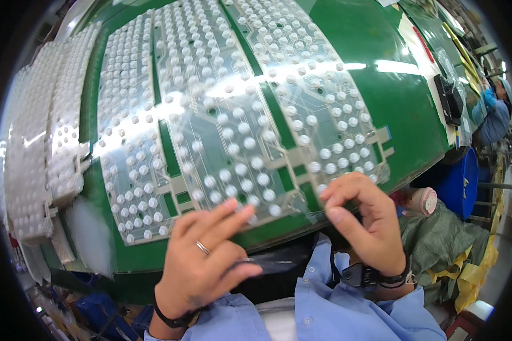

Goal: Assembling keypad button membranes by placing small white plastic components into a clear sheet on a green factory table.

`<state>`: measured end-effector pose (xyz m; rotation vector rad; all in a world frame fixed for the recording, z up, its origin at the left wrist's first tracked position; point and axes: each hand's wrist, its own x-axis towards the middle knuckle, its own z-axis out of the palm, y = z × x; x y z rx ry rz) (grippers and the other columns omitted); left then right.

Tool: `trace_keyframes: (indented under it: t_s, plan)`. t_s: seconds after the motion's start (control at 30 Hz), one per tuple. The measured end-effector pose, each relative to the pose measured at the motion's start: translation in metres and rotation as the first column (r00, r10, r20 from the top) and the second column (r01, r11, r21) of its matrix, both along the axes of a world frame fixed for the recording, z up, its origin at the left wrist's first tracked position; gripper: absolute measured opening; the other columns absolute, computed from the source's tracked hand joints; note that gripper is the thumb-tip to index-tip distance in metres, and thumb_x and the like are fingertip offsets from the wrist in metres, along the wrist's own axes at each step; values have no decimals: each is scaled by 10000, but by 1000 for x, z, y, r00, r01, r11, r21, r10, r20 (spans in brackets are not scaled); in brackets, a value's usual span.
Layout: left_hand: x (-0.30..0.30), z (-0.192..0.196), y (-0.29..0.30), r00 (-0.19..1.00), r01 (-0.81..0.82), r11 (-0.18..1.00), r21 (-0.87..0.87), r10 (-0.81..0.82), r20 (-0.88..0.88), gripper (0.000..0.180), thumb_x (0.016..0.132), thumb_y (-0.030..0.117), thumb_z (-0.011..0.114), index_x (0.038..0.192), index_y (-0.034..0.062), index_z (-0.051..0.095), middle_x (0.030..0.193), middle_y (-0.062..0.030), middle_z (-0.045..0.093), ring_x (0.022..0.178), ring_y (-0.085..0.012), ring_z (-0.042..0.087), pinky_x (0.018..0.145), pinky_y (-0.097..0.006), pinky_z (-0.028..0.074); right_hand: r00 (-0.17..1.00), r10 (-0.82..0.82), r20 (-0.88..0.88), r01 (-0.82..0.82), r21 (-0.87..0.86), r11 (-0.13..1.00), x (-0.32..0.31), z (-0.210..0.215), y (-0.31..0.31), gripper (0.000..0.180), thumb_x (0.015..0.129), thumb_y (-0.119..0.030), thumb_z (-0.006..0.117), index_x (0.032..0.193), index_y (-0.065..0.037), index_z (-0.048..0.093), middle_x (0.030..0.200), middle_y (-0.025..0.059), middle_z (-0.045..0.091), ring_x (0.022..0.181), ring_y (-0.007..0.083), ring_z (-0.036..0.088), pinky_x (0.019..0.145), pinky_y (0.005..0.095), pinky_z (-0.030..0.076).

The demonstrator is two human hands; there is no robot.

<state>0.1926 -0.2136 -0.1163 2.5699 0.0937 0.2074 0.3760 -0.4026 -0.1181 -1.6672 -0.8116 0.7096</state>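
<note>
Three clear keyboard membrane sheets with rows of white rubber domes lie side by side: a left sheet (pixel 132 165), a middle sheet (pixel 213 153) and a right sheet (pixel 324 122). My left hand (pixel 207 253), with a ring on one finger, is over the near edge of the middle sheet; its fingers are stretched out and the thumb is apart. At the near edge of the right sheet is my right hand (pixel 367 221). Its fingers are bent, index finger and thumb drawn close together; whatever may be between their tips is too small to make out.
A thick stack of similar domed sheets (pixel 37 153) stands at the left of the green table (pixel 375 42). To the right are a black object (pixel 448 99), a blue bin (pixel 463 182), a pink roll (pixel 422 200) and a dark plastic bag (pixel 438 238). Another person (pixel 493 119) is farther right.
</note>
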Motion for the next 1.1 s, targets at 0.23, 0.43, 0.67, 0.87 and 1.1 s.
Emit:
trace_keyframes:
  t_s: [0.23, 0.43, 0.67, 0.87, 1.1]
  plan:
    - [6, 13, -9, 997, 66, 991, -121, -69, -20, 278, 735, 338, 766, 730, 134, 577, 1235, -15, 649, 1174, -238, 562, 853, -357, 405, 990, -134, -35, 128, -138, 982, 9, 18, 2, 47, 860, -24, 633, 903, -5, 627, 819, 29, 610, 674, 79, 527, 572, 221, 404]
    - [11, -6, -3, 995, 91, 984, -156, -96, -24, 283, 738, 376, 765, 729, 153, 591, 1217, -13, 661, 1155, -238, 564, 845, -366, 391, 986, 16, 165, 23, -233, 972, 21, 21, 42, 40, 858, -18, 631, 892, -17, 610, 798, 52, 604, 534, 94, 507, 479, 236, 382]
    - [10, -10, 1, 993, 118, 978, -173, -120, -3, 292, 723, 396, 771, 732, 160, 600, 1193, -2, 671, 1137, -232, 575, 826, -366, 383, 974, 68, 215, 2, -308, 951, 22, 9, 56, 51, 838, -47, 649, 866, -40, 607, 761, 53, 612, 484, 134, 515, 468, 262, 388]
    - [10, -7, 2, 994, 106, 979, -174, -111, -22, 292, 722, 401, 769, 732, 163, 600, 1190, 2, 671, 1135, -226, 577, 820, -358, 384, 985, 25, 169, 28, -309, 951, 20, 10, 58, 49, 838, -5, 658, 885, -12, 648, 693, -15, 569, 525, 15, 408, 473, 198, 286]
    - [12, -5, 2, 994, 105, 979, -174, -109, -13, 296, 725, 410, 764, 722, 164, 599, 1179, -1, 677, 1122, -222, 581, 824, -346, 390, 987, 16, 159, 36, -315, 948, 21, 11, 58, 47, 841, 7, 653, 887, -3, 644, 697, -14, 576, 524, 11, 427, 472, 192, 299]
